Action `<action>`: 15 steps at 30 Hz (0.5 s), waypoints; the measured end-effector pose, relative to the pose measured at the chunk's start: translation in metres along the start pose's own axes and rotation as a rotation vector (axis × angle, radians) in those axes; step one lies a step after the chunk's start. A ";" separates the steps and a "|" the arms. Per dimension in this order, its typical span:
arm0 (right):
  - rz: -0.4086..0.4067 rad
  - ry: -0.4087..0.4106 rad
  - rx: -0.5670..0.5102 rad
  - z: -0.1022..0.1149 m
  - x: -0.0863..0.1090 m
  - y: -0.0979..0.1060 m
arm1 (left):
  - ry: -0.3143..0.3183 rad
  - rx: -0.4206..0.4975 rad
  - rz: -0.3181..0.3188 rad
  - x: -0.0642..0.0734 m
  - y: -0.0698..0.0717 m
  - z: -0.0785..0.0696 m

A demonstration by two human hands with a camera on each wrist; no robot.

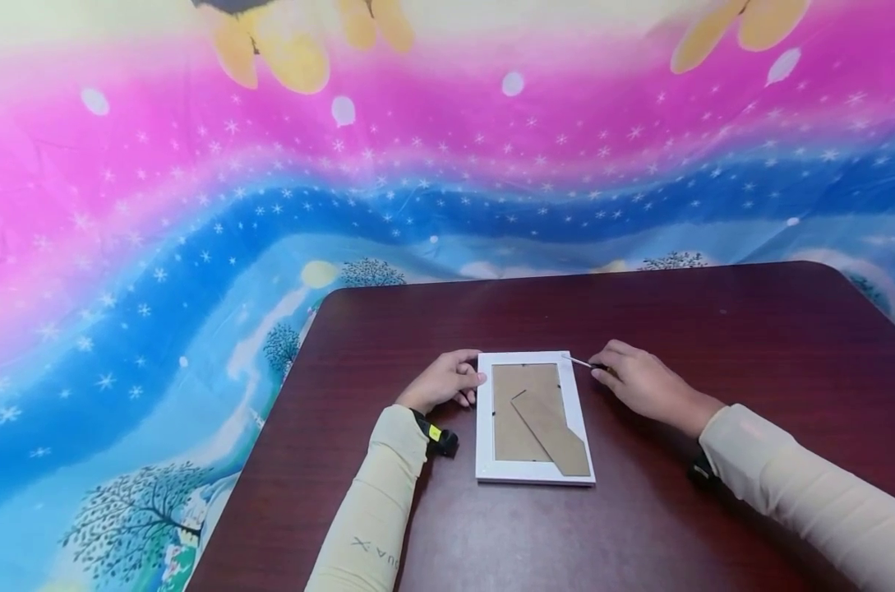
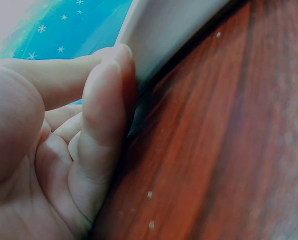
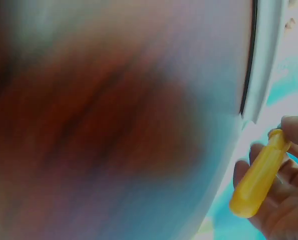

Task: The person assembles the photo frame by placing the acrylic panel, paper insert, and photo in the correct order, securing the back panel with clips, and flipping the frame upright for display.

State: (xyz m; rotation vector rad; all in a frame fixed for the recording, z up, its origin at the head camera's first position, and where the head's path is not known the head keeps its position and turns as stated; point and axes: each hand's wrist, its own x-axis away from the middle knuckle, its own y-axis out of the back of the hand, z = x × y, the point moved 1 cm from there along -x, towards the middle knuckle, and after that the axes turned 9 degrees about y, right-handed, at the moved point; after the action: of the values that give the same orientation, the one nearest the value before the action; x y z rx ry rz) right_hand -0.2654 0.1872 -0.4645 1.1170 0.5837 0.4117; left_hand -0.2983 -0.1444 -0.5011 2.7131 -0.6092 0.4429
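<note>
A white picture frame (image 1: 486,436) lies face down on the dark table, its brown backing board (image 1: 509,427) showing. A brown stand leg (image 1: 558,432) slants across the backing toward the lower right corner. My left hand (image 1: 440,382) pinches the frame's left edge near the upper corner, thumb and forefinger at the rim in the left wrist view. In my right hand (image 1: 650,386) is a screwdriver with a yellow handle (image 3: 259,177), held between thumb and fingers. Its thin metal shaft (image 1: 580,362) reaches left, the tip right at the frame's upper right corner.
The wood-grain table (image 1: 388,329) has rounded far corners. Behind it hangs a pink and blue printed cloth (image 1: 447,164) with snowflakes and trees. Black straps circle both wrists, and a yellow-marked device (image 1: 438,437) sits at the left one.
</note>
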 end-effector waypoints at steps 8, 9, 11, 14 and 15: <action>-0.010 -0.001 0.051 -0.016 0.001 0.007 | 0.003 0.001 0.002 -0.001 0.001 0.000; -0.011 -0.001 0.055 -0.018 0.001 0.007 | 0.003 -0.001 0.003 -0.001 0.001 0.000; -0.012 -0.003 0.060 -0.023 0.001 0.008 | 0.007 -0.002 0.001 0.000 0.000 0.000; -0.012 -0.013 0.060 -0.029 0.001 0.009 | 0.011 -0.002 -0.001 0.001 0.000 -0.001; -0.010 -0.018 0.060 -0.031 0.001 0.009 | 0.014 -0.003 0.000 0.002 -0.001 -0.001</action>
State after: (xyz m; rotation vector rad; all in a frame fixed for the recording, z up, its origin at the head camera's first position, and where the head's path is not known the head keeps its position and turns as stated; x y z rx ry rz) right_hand -0.2845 0.2137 -0.4659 1.1732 0.5890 0.3775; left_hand -0.2968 -0.1442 -0.4999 2.7050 -0.6053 0.4595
